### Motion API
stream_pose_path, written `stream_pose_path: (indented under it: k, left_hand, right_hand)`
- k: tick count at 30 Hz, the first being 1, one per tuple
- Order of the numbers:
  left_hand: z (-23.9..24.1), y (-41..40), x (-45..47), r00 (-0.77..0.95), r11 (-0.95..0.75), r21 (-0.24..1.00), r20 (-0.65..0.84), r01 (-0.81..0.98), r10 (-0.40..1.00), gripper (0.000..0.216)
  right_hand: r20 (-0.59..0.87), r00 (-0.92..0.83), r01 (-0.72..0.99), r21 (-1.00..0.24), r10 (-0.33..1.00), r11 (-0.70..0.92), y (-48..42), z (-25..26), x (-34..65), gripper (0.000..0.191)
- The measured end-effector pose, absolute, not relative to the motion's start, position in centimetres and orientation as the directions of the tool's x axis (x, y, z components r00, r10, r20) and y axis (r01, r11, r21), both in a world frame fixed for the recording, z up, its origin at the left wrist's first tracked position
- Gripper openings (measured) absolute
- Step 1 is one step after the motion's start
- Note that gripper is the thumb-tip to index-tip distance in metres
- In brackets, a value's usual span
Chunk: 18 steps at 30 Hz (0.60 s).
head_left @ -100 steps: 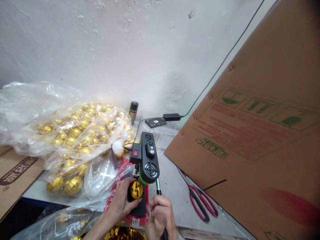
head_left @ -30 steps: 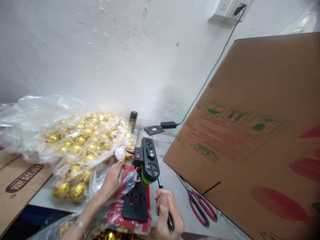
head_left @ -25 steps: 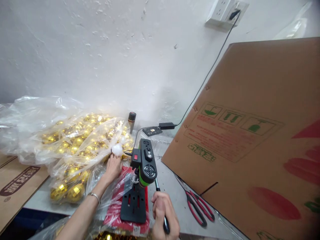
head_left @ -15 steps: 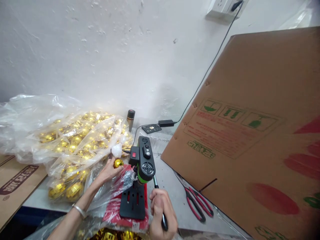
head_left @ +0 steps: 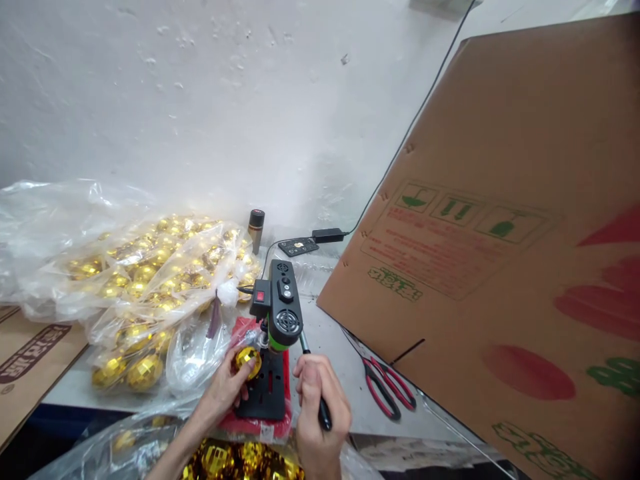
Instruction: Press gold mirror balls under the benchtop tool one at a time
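Both hands are busy: the left hand (head_left: 225, 393) has its fingers curled tight round a small faceted gold ball (head_left: 249, 360), parking it on the left side of the black base plate (head_left: 265, 400), right under the head of the mini drill press (head_left: 283, 313). The right hand (head_left: 317, 410) is clamped in a full fist on the lever (head_left: 303, 343), with only the black knob end poking out below the fingers.

Can't see the bit at all, since the head and the ball cover it, so no telling whether it touches the ball. Both forearms are cut off at the near edge. The balls in the big plastic bag (head_left: 140, 267) on the left are mostly glare through crinkled film.

Just right of the press lie red-handled scissors (head_left: 383, 393), and a huge cardboard box (head_left: 500, 220) leans in and blocks the whole right side. At the far wall stand a little dark bottle (head_left: 255, 227), a controller (head_left: 297, 247) and a power adapter (head_left: 327, 235). Another bag of gold pieces (head_left: 240, 460) sits at the near edge.

The lever's long axis slants from the press head down toward near-right. The head itself runs far-to-near.
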<state>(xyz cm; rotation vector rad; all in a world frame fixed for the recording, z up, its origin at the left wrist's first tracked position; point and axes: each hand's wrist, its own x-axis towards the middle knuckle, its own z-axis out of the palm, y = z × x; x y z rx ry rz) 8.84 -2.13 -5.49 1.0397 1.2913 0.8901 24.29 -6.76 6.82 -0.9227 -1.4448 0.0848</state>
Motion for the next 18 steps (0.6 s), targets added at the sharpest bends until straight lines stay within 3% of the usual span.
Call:
stream_pose_path:
  k: [9, 11, 14, 18]
  left_hand:
    - [-6.5, -2.3, 9.7, 0.146, 0.174, 0.971, -0.198, 0.166, 0.969, 0.095]
    - [-6.6, -2.2, 9.6, 0.159, 0.132, 0.971, -0.165, 0.202, 0.973, 0.087]
    - [-6.7, -2.3, 9.4, 0.159, -0.055, 0.956, 0.009, 0.289, 0.987, 0.065]
    - [-7.0, -2.4, 9.7, 0.180, -0.219, 0.873, 0.154, 0.437, 0.972, 0.052]
  right_hand:
    - [0.803, 0.170, 0.460, -0.578, 0.572, 0.674, -6.7, 7.5, 24.5, 0.029]
    - [0.806, 0.164, 0.459, -0.573, 0.569, 0.679, -6.7, 7.5, 24.5, 0.028]
    - [0.805, 0.159, 0.458, -0.573, 0.572, 0.679, -6.8, 7.4, 24.5, 0.028]
    - [0.807, 0.150, 0.457, -0.569, 0.572, 0.684, -6.9, 7.0, 24.5, 0.028]
